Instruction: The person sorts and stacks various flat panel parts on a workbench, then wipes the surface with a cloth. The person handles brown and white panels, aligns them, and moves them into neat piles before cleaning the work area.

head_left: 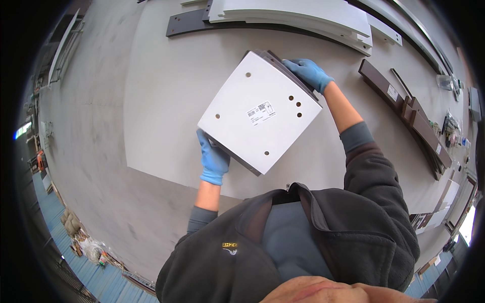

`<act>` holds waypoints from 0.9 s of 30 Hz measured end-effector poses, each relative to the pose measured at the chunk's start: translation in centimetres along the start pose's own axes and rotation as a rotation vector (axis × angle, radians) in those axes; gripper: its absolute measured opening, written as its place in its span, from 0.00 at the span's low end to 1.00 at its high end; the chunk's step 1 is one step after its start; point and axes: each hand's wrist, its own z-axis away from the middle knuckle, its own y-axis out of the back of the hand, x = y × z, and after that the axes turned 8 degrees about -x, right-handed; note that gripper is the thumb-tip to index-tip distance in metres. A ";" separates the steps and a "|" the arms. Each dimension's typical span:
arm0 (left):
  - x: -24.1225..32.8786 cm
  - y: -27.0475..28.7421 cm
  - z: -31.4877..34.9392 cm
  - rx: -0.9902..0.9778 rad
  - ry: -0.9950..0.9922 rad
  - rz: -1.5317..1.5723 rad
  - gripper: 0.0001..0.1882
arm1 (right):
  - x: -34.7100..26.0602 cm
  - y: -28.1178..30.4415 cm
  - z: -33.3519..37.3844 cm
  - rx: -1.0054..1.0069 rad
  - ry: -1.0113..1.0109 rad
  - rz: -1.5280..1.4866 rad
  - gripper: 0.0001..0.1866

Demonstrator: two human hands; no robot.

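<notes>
Item: panel stack, one white panel (pixel 237 134) uppermost, dark panels (pixel 242 162) beneath, set askew over the counter (pixel 166 101) in front of the wearer; whether raised or resting, we cannot tell.

Hands, gloved in blue, two: left hand (pixel 214 161) grasping the lower-left edge; right hand (pixel 309 74) grasping the upper-right edge, thumb hidden.

Hazards, in our judgement:
- Slippage: layers look unevenly aligned at the upper edge; should the side pressure ease, we would expect the inner ones to slide out.
- Pinching: fingertips could be caught under the stack if it is lowered flat.
- Scuffing: a corner dragged could mark the counter.
- Collision: a wide swing could knock the white boards (pixel 298 12) beyond or the brown boards (pixel 384 92) rightward.
</notes>
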 end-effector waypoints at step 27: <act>11.6 -12.2 -29.2 -0.445 0.025 -0.731 0.53 | 6.9 1.4 1.3 0.653 -0.155 -0.830 0.38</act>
